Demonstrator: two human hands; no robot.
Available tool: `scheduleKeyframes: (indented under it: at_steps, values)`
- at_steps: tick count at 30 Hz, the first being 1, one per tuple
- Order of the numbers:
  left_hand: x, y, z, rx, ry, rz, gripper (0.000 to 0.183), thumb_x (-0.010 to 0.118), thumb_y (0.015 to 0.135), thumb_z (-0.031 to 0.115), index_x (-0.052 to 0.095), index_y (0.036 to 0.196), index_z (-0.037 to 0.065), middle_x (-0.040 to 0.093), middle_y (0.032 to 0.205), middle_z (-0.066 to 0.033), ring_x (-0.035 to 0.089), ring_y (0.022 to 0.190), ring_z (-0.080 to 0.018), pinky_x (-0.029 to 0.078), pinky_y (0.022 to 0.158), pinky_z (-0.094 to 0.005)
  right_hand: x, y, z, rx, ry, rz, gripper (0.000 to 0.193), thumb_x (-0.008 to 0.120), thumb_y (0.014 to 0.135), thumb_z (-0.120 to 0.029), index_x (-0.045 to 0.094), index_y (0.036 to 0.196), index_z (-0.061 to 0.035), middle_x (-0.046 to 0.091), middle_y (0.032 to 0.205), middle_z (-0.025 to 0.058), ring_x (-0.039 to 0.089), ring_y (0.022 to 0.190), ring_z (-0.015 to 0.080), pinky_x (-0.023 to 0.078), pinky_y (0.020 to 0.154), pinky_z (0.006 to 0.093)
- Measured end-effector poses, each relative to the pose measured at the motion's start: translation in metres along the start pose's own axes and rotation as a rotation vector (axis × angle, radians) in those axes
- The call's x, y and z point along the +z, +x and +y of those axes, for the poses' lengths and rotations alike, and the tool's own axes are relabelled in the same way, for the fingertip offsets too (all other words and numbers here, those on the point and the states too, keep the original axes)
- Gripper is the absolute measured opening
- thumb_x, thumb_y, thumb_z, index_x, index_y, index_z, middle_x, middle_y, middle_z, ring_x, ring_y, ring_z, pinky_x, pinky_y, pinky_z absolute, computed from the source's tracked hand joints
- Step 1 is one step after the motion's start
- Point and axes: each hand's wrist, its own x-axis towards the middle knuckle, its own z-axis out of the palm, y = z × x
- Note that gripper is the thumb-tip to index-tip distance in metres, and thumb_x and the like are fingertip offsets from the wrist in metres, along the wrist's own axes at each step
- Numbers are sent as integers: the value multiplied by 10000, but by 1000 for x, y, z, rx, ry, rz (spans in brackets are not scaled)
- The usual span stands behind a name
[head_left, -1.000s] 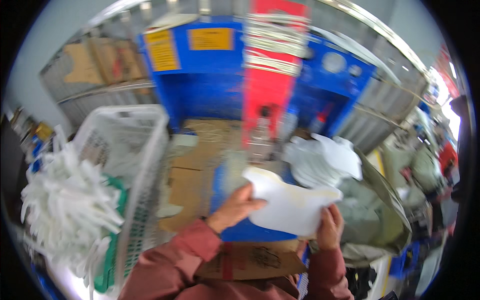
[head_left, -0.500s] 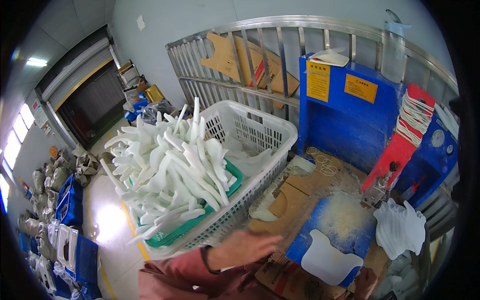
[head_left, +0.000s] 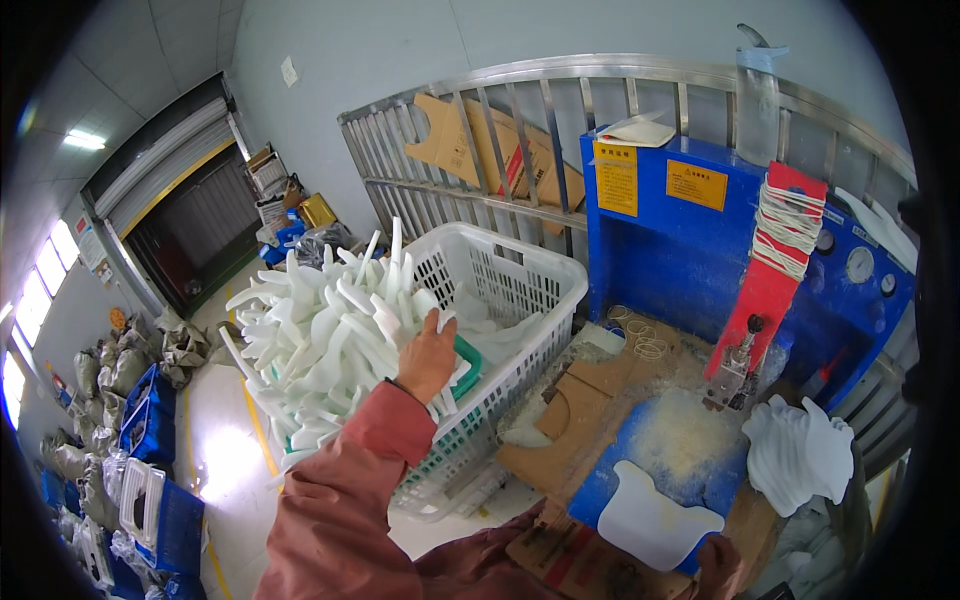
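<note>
At the right edge of a heap of curved white foam-like pieces, my left hand is closed, its fingertips on one of the pieces. The heap fills a green basket. At the lower right my right hand is beside the corner of a broad, flat white shaped piece, its fingers mostly hidden in shadow. That piece lies on the front of a blue board dusted with pale crumbs. A stack of similar wavy white pieces stands right of the board.
A large white slotted crate stands under and behind the green basket. The blue machine has a red arm wound with cord, and a metal clamp above the board. Cardboard covers the bench. A metal railing runs behind.
My left hand has moved up and left from near the bench to the heap, and its fingers have closed. My right hand stays by the flat white piece. The view has shifted slightly.
</note>
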Motion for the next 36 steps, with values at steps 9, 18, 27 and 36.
scheduleKeyframes:
  at_steps: [9, 18, 27, 36]
  values:
    - [-50, -11, -16, 45, -648, 569, 416, 549, 1003, -50, 617, 1406, 28, 622, 1416, -241, 693, 1120, -408, 563, 951, -407, -19, 20, -60, -89, 4, -43, 260, 614, 975, -45, 704, 1213, 8, 744, 1040, 183, 707, 858, 366, 588, 708, 411]
    - [-101, -106, 73, 429, -572, 243, 464, 621, 995, -23, 566, 1456, -10, 693, 1332, -210, 754, 1010, -269, 595, 858, -340, -55, 64, -182, -118, 155, 227, 213, 727, 865, 30, 743, 1076, 7, 753, 985, 192, 751, 912, 351, 589, 823, 396]
    - [-17, -140, 161, 1025, -942, -249, 419, 703, 864, -86, 715, 1269, 20, 748, 1191, -165, 730, 1100, -343, 610, 952, -423, -44, 78, -224, -311, 409, -295, 648, 837, 894, -254, 581, 1432, 1, 608, 1405, 228, 591, 1294, 427, 478, 1100, 461]
    - [11, -128, 170, 1173, -906, -185, 366, 735, 831, -1, 766, 1194, 36, 741, 1220, -101, 715, 1132, -294, 616, 958, -398, -40, 62, -211, 76, 672, -593, 623, 743, 1004, -315, 538, 1473, 40, 635, 1373, 217, 609, 1280, 310, 465, 1095, 397]
